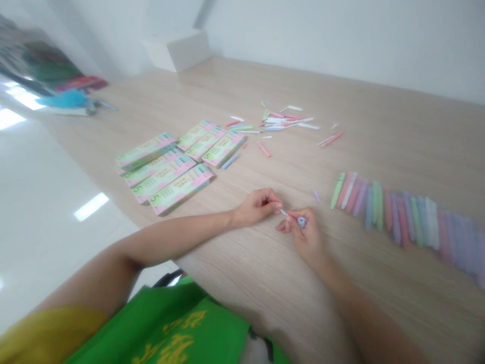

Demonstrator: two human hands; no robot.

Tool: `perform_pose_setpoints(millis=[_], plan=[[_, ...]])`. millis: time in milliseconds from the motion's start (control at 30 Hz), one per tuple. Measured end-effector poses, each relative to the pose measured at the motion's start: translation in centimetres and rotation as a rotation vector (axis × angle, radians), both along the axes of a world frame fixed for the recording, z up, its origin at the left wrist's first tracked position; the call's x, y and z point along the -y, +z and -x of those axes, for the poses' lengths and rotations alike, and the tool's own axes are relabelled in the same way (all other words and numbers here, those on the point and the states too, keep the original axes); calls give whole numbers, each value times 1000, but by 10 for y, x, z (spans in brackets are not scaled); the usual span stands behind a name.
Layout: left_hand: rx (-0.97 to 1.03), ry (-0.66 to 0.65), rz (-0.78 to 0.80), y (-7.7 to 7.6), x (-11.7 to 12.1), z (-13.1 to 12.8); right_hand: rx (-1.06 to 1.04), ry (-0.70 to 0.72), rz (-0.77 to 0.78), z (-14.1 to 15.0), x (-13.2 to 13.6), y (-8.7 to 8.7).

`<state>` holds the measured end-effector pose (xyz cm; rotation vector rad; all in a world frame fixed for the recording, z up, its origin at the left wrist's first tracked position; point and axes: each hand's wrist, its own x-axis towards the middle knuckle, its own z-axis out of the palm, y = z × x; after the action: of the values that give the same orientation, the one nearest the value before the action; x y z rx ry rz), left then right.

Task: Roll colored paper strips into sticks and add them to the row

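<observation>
My left hand is closed, thumb and fingertips pinching one end of a slim white-and-bluish pen part over the table. Facing it, my right hand is closed around the other side of that part. A round white-and-purple end shows between the right fingers, and I cannot tell if it belongs to the same pen. Just beyond my right hand lies a small purple piece. On the right, a long slanting row of pastel pens in green, pink, purple, blue and white is blurred.
Several flat green-and-pink boxes lie in two groups at the left. Loose pen parts in white, pink and green are scattered farther back. A white box stands by the wall, and a blue item sits at the far-left table edge.
</observation>
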<state>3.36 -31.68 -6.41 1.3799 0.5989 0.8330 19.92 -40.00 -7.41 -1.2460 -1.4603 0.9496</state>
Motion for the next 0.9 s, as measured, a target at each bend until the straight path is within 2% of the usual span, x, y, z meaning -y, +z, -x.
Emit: perform_pose_setpoints(millis=[200,300,433,567,633,767,900], plan=[[143,-69,185,3,10,-3,-14,-89,-43,8,6,3],[190,-17,196,4,17,-4,-7,-116,-39,9,9,12],[178,105,42,8,22,-1,31,-188,-16,13,9,23],[90,88,-220,14,23,4,-22,-211,61,19,12,26],[64,113,-265,16,22,4,-105,-197,66,21,15,25],[85,183,-86,14,16,0,-224,-152,41,28,18,25],[101,63,45,11,15,-3,-180,-207,112,36,19,27]])
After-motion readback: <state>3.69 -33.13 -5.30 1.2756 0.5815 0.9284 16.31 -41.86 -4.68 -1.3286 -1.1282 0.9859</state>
